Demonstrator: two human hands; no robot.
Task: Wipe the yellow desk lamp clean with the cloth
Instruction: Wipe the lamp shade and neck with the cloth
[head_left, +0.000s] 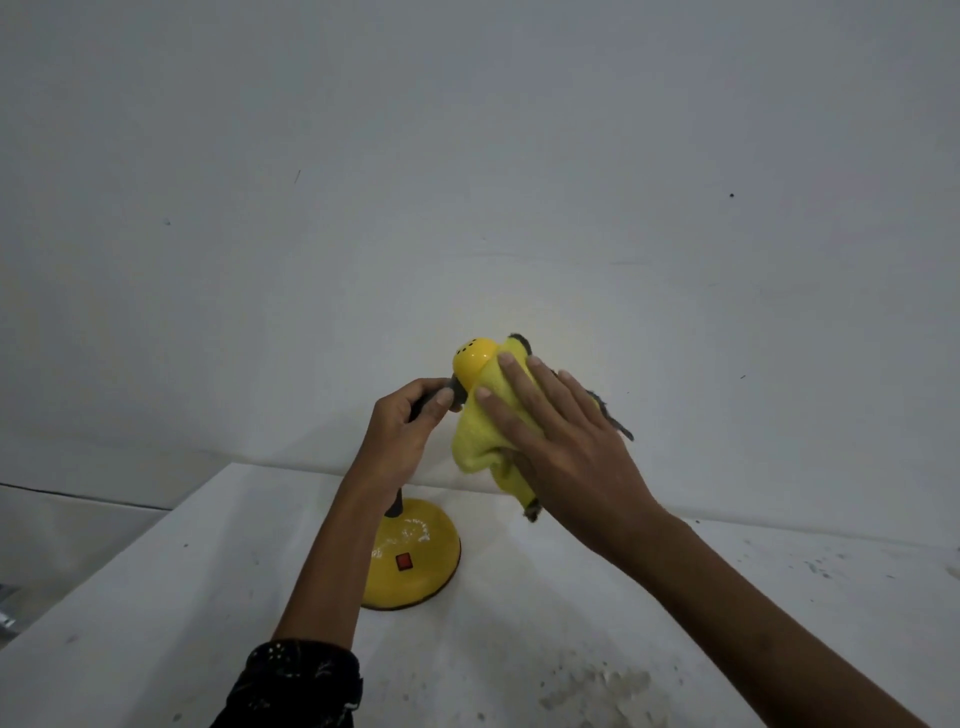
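On lamp: right hand pressing cloth

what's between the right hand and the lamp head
Only the cloth: the right hand presses it flat against the lamp head. The left hand grips the neck directly.

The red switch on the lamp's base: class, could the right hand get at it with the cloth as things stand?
Probably yes. The red switch faces up on the yellow base, uncovered. The right hand presses the cloth on the lamp head above; only the left hand's forearm lies close beside it.
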